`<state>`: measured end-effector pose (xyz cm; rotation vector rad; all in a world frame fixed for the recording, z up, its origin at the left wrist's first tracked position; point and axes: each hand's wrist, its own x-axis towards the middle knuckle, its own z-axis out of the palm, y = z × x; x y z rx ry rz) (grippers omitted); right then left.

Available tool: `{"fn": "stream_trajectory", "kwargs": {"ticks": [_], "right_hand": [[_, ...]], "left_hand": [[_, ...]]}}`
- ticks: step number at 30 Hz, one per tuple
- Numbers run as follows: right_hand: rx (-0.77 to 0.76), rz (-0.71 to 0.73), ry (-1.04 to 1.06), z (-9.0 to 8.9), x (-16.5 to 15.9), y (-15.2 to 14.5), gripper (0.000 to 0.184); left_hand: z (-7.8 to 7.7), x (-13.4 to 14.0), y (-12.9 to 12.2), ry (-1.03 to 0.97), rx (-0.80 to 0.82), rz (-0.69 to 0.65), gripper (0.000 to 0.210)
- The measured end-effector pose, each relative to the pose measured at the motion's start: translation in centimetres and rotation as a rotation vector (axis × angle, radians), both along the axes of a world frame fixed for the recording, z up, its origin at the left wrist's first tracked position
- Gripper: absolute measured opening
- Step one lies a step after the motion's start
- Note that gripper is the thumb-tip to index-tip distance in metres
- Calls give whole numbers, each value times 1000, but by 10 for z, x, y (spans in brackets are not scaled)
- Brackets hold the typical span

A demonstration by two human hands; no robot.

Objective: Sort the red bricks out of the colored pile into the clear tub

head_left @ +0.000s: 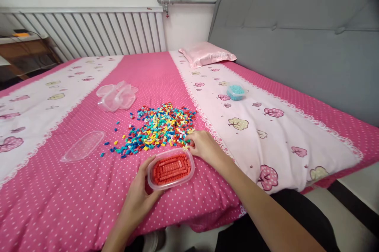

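My left hand (pixel 142 189) grips the left side of a clear plastic container (pixel 150 182), thumb along the near edge and fingers around the far side. Inside it, red building bricks (pixel 172 170) are laid in neat nested rows. At the right edge of a loose pile of multicoloured building bricks (pixel 160 126), my right hand (pixel 200 145) has its fingertips pinched together just beyond the container's rim. Whatever lies between those fingertips is too small and covered to make out.
Several empty clear containers (pixel 117 96) stand clustered behind the pile. A clear lid (pixel 84 146) lies to the left on the pink bedspread (pixel 148 70). On the right stands a container of light-blue bricks (pixel 236 92). Farther back are a pink pillow (pixel 207 54) and a grey headboard (pixel 296 27).
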<state>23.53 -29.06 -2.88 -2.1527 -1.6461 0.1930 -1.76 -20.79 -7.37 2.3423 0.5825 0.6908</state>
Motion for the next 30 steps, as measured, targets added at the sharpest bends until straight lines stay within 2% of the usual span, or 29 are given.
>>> {"fn": "stream_trajectory", "kwargs": {"ticks": [6,21,30], "right_hand": [[-21,-3,-13,-5,-1,0,14],[37,58,38,-2,5,-3,17],[164,57,211,10,12,-11,19]], "left_hand": [[3,0,-3,20,-10,17,67],[3,-1,-5,18,-26,21,66],[-1,-4,-6,27,-71,26,67]]}}
